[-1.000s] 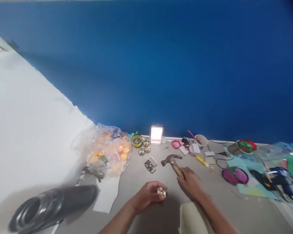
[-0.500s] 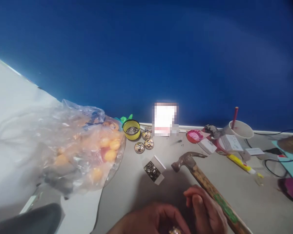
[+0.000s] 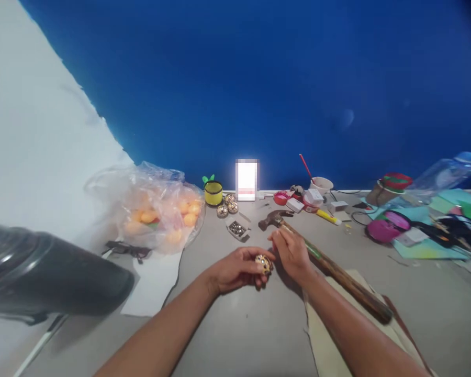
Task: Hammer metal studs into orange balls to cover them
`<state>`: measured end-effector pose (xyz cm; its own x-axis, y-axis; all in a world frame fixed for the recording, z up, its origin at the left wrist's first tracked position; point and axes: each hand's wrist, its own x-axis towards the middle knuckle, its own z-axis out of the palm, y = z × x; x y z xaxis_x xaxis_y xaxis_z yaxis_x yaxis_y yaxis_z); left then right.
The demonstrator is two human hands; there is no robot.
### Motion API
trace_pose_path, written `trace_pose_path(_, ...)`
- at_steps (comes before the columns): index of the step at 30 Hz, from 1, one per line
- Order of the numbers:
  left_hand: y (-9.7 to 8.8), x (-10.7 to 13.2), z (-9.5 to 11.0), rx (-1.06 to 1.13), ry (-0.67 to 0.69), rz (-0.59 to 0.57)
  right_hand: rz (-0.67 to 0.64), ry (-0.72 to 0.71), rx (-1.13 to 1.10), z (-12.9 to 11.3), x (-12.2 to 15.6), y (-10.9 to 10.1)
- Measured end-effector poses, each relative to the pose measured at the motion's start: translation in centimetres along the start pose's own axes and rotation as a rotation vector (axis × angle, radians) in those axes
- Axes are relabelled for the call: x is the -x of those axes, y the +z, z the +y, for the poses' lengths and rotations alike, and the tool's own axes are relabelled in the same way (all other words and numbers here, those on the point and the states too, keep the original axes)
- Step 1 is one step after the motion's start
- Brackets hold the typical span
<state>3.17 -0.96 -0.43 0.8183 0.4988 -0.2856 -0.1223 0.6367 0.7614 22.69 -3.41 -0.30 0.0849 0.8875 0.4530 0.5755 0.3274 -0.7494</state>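
Observation:
In my left hand (image 3: 237, 269) is a small gold-coloured ball (image 3: 264, 265) studded with shiny metal heads, gripped between thumb and fingers. My right hand (image 3: 290, 252) is closed beside it, its fingers curled together; whether something small is in them is hidden. Just beyond the hands stands an open small box (image 3: 238, 228) of shiny metal studs. Further back, by a yellow cup with a dark rim (image 3: 213, 193), lie three similar studded balls (image 3: 233, 208). A claw hammer (image 3: 329, 266) with a wooden handle lies right beside my right hand, passing behind it.
On the left are a clear plastic bag of orange balls (image 3: 190, 212) and a dark cylinder (image 3: 58, 272). A white cup (image 3: 322, 184) with a red stick, a yellow cutter (image 3: 328, 217) and a purple round item (image 3: 388, 226) stand or lie right. A blurred bright panel (image 3: 246, 180) stands at the wall.
The view has pulled back and up, so both forearms and more of the table show. The studded ball, mostly cut off before, is now in full view in my left hand.

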Motion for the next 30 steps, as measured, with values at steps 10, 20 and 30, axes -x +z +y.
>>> trace_pose_path(10, 1.0, -0.5, 0.0, -0.148, 0.225, 0.035, -0.018, 0.054, 0.13, 0.9, -1.0, 0.2)
trace_pose_path(20, 1.1, -1.7, -0.7, -0.333, 0.491, 0.339, -0.057, 0.007, 0.093, 1.9, -1.6, 0.5)
trace_pose_path(30, 1.9, -1.6, -1.0, -0.432, 0.556, 0.507, -0.223, 0.041, -0.031, 1.0, -1.4, 0.9)
